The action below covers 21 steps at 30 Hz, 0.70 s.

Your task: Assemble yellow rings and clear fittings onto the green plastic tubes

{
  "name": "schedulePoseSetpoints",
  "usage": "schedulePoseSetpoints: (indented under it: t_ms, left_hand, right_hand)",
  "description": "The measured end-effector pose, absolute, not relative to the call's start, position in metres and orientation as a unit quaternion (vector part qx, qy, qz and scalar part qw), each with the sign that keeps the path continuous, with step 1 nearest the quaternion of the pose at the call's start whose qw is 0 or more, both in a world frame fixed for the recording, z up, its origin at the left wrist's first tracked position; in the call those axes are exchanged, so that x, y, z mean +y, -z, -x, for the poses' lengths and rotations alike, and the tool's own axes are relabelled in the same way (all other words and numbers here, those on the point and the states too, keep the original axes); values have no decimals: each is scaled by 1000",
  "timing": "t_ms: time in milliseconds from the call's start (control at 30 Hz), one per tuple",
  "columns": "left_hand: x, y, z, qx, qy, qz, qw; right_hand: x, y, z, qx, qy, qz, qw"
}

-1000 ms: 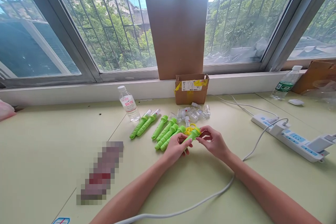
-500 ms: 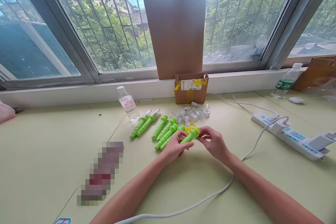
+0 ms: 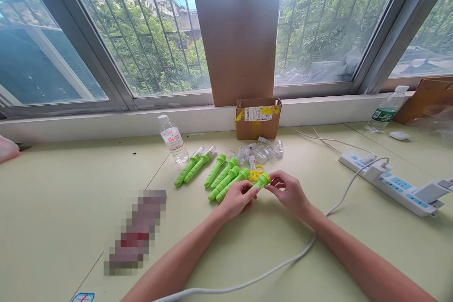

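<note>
My left hand [image 3: 235, 199] is closed around a green plastic spike [image 3: 261, 182], its threaded mouth pointing up and to the right. A yellow ring [image 3: 267, 178] sits at that mouth, and my right hand [image 3: 288, 191] pinches at its edge with thumb and fingertips. Behind the held spike lie loose yellow rings [image 3: 254, 176]. To the left, several green spikes [image 3: 225, 183] rest side by side, one partly hidden by my left hand. Farther left, a pair of green spikes [image 3: 198, 168] have clear pieces on their ends.
Small clear plastic bottles [image 3: 262, 152] lie in front of an open cardboard box [image 3: 257, 127]. A water bottle [image 3: 173, 139] stands at back left, another bottle [image 3: 385, 109] at back right. The power strip [image 3: 392, 180] is on the right; a white cable [image 3: 269, 266] crosses the near table.
The held spike's mouth has shifted slightly right, and my left fingers have moved a little along its body. My right hand stays at the ring end.
</note>
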State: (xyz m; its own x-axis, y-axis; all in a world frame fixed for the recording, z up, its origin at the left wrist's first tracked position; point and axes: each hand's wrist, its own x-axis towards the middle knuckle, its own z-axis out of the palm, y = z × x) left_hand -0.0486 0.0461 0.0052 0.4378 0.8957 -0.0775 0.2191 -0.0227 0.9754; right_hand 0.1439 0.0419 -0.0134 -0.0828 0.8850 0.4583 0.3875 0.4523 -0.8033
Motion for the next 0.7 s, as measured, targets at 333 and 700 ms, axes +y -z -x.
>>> schedulePoseSetpoints:
  t_ms: [333,700]
  left_hand:
    - [46,-6,49,436,-286,-666,534]
    - [43,2,46,447,-324,-631,545]
  right_hand:
    - [43,16,-146,-696,-243,474,482]
    - [44,13,-145,-692,-257,462,491]
